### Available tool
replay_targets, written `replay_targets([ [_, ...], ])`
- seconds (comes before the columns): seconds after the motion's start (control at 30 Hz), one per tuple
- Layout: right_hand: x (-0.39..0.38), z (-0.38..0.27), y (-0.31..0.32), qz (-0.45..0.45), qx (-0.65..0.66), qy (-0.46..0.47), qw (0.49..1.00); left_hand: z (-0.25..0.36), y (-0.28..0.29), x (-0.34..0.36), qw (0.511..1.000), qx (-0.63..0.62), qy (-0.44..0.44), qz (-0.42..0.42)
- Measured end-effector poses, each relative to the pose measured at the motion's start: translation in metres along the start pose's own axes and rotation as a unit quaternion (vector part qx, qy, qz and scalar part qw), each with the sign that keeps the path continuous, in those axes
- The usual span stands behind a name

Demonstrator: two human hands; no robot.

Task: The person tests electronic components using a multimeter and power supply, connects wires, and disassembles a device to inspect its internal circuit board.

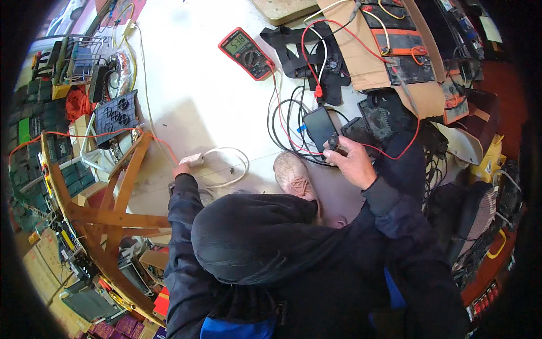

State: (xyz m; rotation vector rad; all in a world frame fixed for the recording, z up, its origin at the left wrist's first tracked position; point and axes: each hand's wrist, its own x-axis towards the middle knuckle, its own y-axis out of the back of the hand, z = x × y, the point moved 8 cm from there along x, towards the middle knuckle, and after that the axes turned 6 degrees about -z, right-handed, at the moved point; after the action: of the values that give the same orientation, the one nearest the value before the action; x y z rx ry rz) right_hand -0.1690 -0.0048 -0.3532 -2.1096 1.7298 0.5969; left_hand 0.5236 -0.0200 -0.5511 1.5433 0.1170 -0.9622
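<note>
My left hand (182, 169) reaches down over the pale floor, closed round a small white cable socket (195, 160). A white cable (247, 159) loops away from it. My right hand (354, 163) pinches a black plug (333, 142) between thumb and fingers; its far side is hidden. Just beyond that hand lies a black power adapter (319, 127), beside coiled black cable (275, 131). Farther off, a red multimeter (246, 53) lies face up with its display lit. Its red lead (280, 113) runs down toward my right hand.
An opened cardboard box (361, 59) at the far right holds several black-and-orange battery packs (402, 42). A black strap harness (293, 51) lies beside it. On the left stand a wooden stool (113, 217) and a black vented panel (116, 114). My shoe (294, 174) is between my hands.
</note>
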Motion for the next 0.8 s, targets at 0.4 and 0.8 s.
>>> replay_targets([
  [0.4, -0.019, 0.027, 0.021, 0.018, -0.020, -0.087, 0.996, 0.290, 0.119, -0.271, 0.825, -0.370, -0.425, -0.039],
  [0.8, -0.034, 0.004, 0.002, -0.003, -0.066, -0.085, 0.994, 0.461, 0.170, -0.557, 0.596, 0.049, -0.771, -0.221],
])
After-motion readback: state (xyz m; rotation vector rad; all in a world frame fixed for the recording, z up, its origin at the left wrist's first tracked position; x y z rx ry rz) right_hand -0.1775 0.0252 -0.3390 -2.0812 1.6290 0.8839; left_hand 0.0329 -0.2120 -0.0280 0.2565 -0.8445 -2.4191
